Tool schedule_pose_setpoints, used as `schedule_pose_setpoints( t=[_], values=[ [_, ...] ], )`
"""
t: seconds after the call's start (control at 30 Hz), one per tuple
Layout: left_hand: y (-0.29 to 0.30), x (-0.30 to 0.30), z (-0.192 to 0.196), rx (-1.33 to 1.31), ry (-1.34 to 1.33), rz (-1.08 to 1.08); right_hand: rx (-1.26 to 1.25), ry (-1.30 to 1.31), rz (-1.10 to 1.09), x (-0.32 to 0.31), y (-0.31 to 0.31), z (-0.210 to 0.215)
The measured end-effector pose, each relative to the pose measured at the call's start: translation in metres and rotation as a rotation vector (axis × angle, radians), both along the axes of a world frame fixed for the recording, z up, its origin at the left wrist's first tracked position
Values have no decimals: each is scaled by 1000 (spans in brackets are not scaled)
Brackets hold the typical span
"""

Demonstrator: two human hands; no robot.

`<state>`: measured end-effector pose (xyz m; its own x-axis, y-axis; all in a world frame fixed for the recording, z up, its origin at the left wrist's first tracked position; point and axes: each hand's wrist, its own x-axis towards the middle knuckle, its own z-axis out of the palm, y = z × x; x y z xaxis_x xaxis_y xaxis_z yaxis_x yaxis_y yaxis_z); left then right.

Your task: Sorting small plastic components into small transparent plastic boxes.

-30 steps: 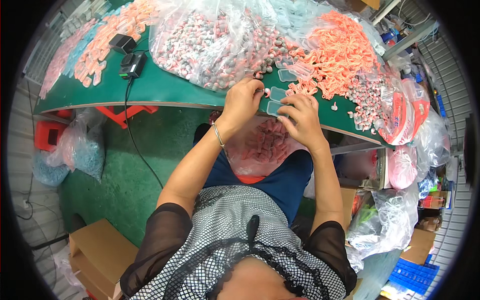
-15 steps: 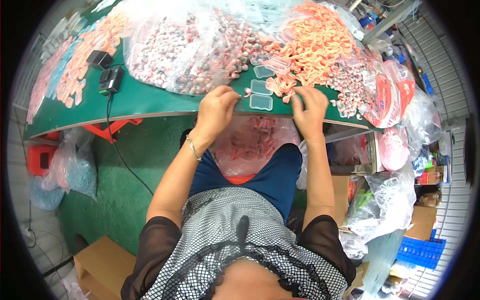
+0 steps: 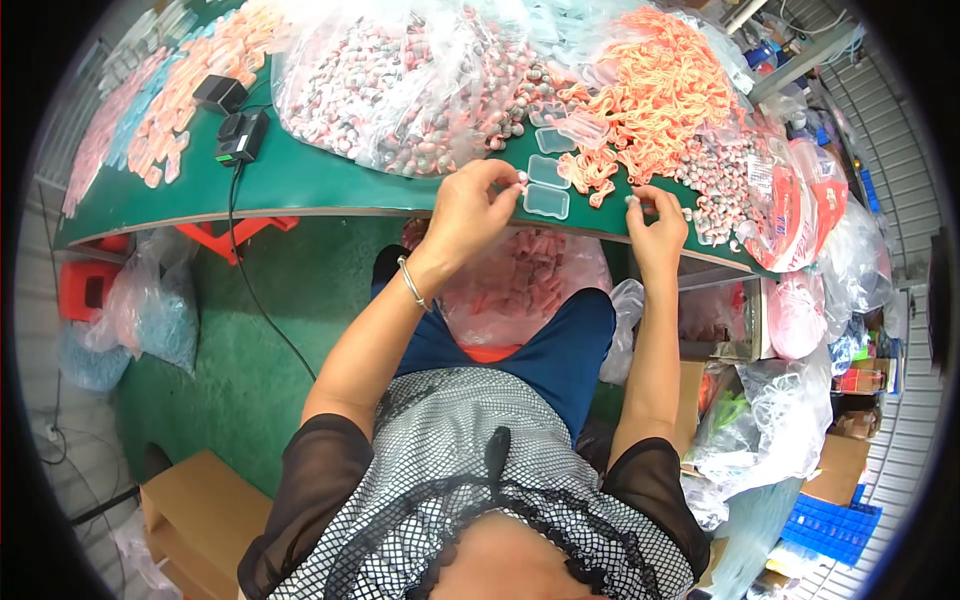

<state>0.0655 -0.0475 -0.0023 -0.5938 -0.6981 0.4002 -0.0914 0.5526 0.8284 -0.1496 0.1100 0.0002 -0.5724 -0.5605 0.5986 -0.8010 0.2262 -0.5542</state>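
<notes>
My left hand [image 3: 478, 207] is closed in a pinch at the table's front edge. Between its thumb and forefinger sits a small round pink piece [image 3: 522, 178], just left of an open clear plastic case [image 3: 547, 202]. The case lies flat with its lid folded back, and nothing shows inside it. On the other side of it, my right hand [image 3: 660, 228] pinches a small greyish piece [image 3: 632, 200], too small to make out fully. Between the hands and a little beyond lies a loose tail of orange cords [image 3: 598, 178].
Pink-and-grey round pieces fill a large clear bag [image 3: 370, 100]. Right of it rise a heap of orange cords [image 3: 665, 90] and more small round pieces [image 3: 722, 190] beside a red-and-white bag [image 3: 800, 200]. Black devices [image 3: 240, 135] with a cable stand on the green table [image 3: 330, 195].
My right hand has left the orange cords and moved right toward the round pieces, now pinching a small greyish one. My left hand has come close to the clear case with the pink piece.
</notes>
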Motion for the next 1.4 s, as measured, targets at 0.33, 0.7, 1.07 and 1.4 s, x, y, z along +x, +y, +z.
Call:
schedule_pose_setpoints(
  t=[0.33, 0.7, 1.07, 1.4],
  values=[
    [18, -22, -12, -318, 14, 3, 225, 181, 343, 57, -29, 9],
    [16, -16, -4, -322, -150, -74, 251, 198, 442, 52, -29, 13],
    [12, -14, -3, -352, -218, -136, 211, 143, 343, 25, -25, 20],
    [10, -12, -9, -349, -158, -160, 307, 383, 276, -2, -13, 6]
  ],
)
